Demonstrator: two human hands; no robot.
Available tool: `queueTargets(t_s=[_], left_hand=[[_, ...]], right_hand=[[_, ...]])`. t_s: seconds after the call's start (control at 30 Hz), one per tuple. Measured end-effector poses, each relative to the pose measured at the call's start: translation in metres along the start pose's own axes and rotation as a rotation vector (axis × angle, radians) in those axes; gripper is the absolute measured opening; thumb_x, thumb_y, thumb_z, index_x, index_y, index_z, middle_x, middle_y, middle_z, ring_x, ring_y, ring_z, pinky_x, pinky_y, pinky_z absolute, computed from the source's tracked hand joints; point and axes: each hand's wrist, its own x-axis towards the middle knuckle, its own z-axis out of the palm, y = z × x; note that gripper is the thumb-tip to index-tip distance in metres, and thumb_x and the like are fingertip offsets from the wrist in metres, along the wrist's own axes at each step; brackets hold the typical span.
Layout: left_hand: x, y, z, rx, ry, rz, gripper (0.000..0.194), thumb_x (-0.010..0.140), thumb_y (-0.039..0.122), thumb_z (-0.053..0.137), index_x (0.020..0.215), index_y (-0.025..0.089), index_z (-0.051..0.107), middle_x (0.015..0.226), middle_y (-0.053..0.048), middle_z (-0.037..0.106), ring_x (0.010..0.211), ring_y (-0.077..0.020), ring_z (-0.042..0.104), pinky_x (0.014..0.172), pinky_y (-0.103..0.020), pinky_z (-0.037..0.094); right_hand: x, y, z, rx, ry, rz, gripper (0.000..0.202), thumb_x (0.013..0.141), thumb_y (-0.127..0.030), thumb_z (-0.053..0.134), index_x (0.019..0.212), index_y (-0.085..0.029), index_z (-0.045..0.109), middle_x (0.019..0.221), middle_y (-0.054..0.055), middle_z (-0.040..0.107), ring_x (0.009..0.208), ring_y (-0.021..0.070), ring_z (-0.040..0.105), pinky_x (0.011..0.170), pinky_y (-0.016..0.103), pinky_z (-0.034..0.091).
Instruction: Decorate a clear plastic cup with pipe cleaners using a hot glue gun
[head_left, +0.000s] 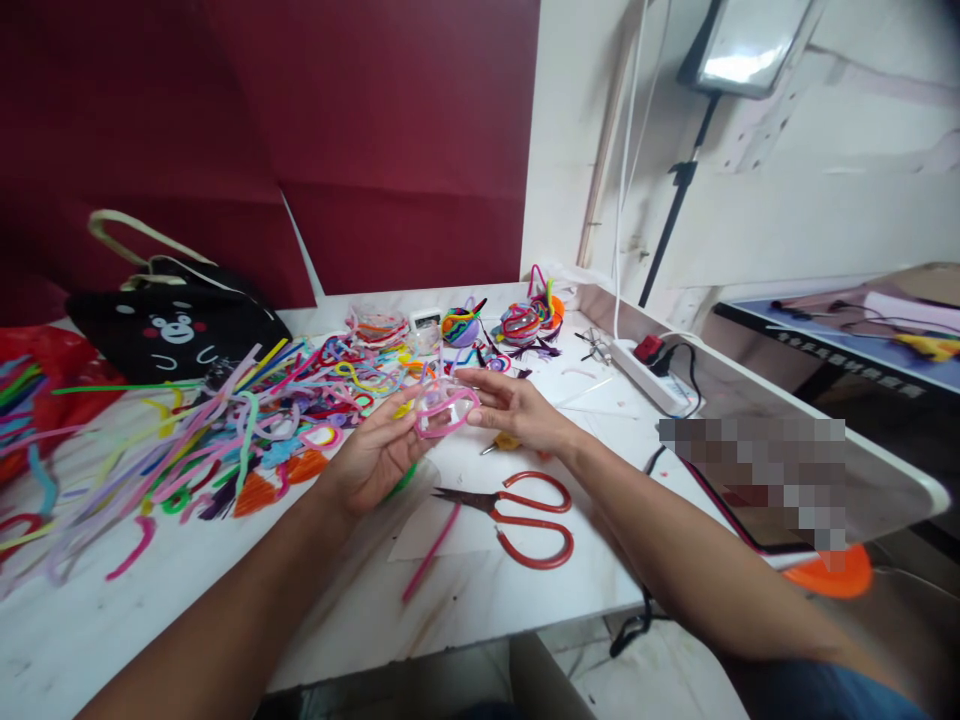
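Note:
Between my two hands is a pink loop with a clear middle (448,412), raised over the table. My left hand (379,450) has its thumb and fingers on the loop's left side. From the right, my right hand (517,408) pinches the loop's edge with thumb and fingertips. Below them lie scissors with red handles (536,515), blades pointing left. A short pink pipe cleaner (431,555) rests partly on a pale sheet (465,540) under the blades.
Many coloured pipe cleaners (247,420) spread across the left of the table (360,620). A black bag (172,325) stands behind them. Wrapped colourful bundles (461,325) sit at the back. On the right are a power strip (652,375) and a partly pixelated dark device (750,490).

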Motion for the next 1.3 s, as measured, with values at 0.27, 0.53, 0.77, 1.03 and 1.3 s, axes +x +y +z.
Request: queueTargets(t_s=[0.27, 0.53, 0.77, 1.03, 1.3], left_hand=[[-0.001, 0.001, 0.0, -0.036, 0.085, -0.028, 0.041, 0.087, 0.001, 0.055, 0.125, 0.018, 0.056, 0.08, -0.002, 0.069, 0.06, -0.0113, 0.069, 0.047, -0.016, 0.056], [-0.006, 0.002, 0.011, -0.009, 0.199, 0.044, 0.041, 0.082, 0.002, 0.061, 0.12, 0.018, 0.055, 0.074, -0.001, 0.067, 0.059, -0.0104, 0.066, 0.045, -0.013, 0.052], [-0.01, 0.0, 0.014, 0.031, 0.181, 0.193, 0.048, 0.072, 0.004, 0.072, 0.113, 0.02, 0.052, 0.068, 0.003, 0.066, 0.051, -0.0075, 0.06, 0.05, -0.016, 0.054], [-0.019, -0.003, 0.019, 0.194, 0.154, 0.369, 0.06, 0.066, 0.016, 0.081, 0.116, 0.02, 0.048, 0.064, 0.005, 0.067, 0.051, -0.0085, 0.06, 0.052, -0.017, 0.049], [-0.022, -0.006, 0.021, 0.239, 0.173, 0.397, 0.058, 0.067, 0.016, 0.08, 0.115, 0.022, 0.048, 0.064, 0.007, 0.065, 0.049, -0.0078, 0.057, 0.048, -0.017, 0.042]], right_hand=[[0.0, 0.006, 0.0, 0.018, -0.027, 0.037, 0.068, 0.068, -0.033, 0.084, 0.131, -0.024, 0.059, 0.14, 0.007, 0.056, 0.126, 0.0256, 0.056, 0.107, 0.042, 0.046], [-0.002, 0.006, 0.004, -0.066, -0.03, 0.028, 0.073, 0.068, -0.037, 0.083, 0.135, -0.025, 0.056, 0.143, 0.007, 0.054, 0.126, 0.0262, 0.055, 0.107, 0.043, 0.044], [-0.005, -0.004, 0.013, -0.537, 0.119, -0.207, 0.051, 0.08, -0.038, 0.074, 0.127, -0.024, 0.061, 0.132, 0.01, 0.059, 0.124, 0.0252, 0.053, 0.102, 0.043, 0.043], [-0.013, -0.015, 0.035, -0.941, 0.194, -0.636, 0.021, 0.09, -0.026, 0.062, 0.111, -0.025, 0.065, 0.107, 0.008, 0.062, 0.104, 0.0214, 0.057, 0.091, 0.042, 0.047], [-0.017, -0.017, 0.041, -1.073, 0.18, -0.691, 0.014, 0.094, -0.02, 0.055, 0.102, -0.022, 0.066, 0.099, 0.008, 0.064, 0.098, 0.0212, 0.058, 0.085, 0.04, 0.044]])
